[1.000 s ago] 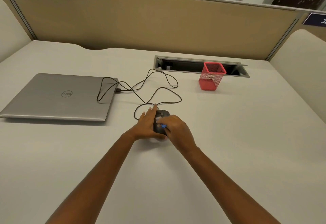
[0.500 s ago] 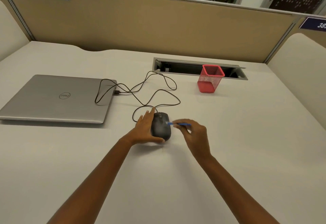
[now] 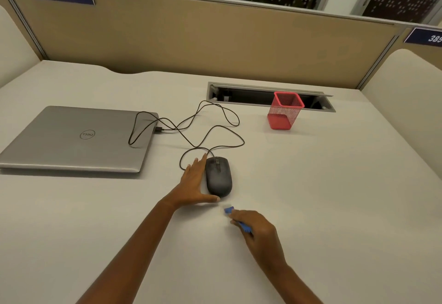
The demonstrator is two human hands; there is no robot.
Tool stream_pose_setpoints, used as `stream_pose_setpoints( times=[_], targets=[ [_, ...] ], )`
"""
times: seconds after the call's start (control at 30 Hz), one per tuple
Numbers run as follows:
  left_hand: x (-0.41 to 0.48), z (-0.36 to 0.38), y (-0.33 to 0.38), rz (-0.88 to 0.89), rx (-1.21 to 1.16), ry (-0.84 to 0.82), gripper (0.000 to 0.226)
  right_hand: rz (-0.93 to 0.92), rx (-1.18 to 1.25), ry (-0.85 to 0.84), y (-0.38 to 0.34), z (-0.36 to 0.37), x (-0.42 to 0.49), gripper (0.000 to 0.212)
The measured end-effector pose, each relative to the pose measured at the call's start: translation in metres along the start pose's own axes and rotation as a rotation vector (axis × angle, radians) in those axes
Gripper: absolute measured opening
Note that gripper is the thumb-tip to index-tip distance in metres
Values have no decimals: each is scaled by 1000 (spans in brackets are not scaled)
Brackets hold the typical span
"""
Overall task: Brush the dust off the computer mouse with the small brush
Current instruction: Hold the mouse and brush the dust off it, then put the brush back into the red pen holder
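Observation:
A black wired computer mouse (image 3: pixel 218 176) lies on the white desk (image 3: pixel 323 196). My left hand (image 3: pixel 195 181) rests flat against the mouse's left side, fingers stretched forward and thumb curled round its near end. My right hand (image 3: pixel 259 233) is a short way nearer than the mouse and to its right, closed on a small blue brush (image 3: pixel 229 210). The brush tip points toward the mouse's near end and is apart from it.
The mouse cable (image 3: pixel 203 124) loops across the desk to a closed silver laptop (image 3: pixel 76 138) at the left. A red mesh pen holder (image 3: pixel 284 113) stands behind, in front of an open cable slot (image 3: pixel 251 95). A tan partition (image 3: pixel 215 40) bounds the back.
My right hand with the brush has pulled back off the mouse, first to its right side, then nearer me. The left hand and mouse stay put.

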State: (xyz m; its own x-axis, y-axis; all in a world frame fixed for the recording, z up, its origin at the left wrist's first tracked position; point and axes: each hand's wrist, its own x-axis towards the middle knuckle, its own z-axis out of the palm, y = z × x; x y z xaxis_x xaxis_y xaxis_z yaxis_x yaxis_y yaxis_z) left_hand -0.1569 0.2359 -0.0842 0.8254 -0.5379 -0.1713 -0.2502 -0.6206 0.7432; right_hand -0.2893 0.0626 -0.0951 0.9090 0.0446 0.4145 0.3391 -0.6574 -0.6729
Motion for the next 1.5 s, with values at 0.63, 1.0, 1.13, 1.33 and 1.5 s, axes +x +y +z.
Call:
stream_pose_setpoints(
  times=[0.63, 1.0, 1.13, 1.33, 1.5],
  targets=[
    [55, -30, 29, -117, 319, 510, 54, 375, 230, 565, 36, -79, 167, 46],
    [85, -34, 24, -179, 430, 407, 51, 415, 24, 749, 91, -123, 246, 19],
    [89, -30, 20, -189, 446, 411, 50, 448, 0, 748, 104, -129, 265, 20],
    [92, -24, 18, -172, 415, 440, 49, 543, -29, 707, 117, -119, 272, 18],
    [92, -21, 16, -168, 384, 447, 49, 597, -77, 620, 121, -114, 271, 17]
  ],
)
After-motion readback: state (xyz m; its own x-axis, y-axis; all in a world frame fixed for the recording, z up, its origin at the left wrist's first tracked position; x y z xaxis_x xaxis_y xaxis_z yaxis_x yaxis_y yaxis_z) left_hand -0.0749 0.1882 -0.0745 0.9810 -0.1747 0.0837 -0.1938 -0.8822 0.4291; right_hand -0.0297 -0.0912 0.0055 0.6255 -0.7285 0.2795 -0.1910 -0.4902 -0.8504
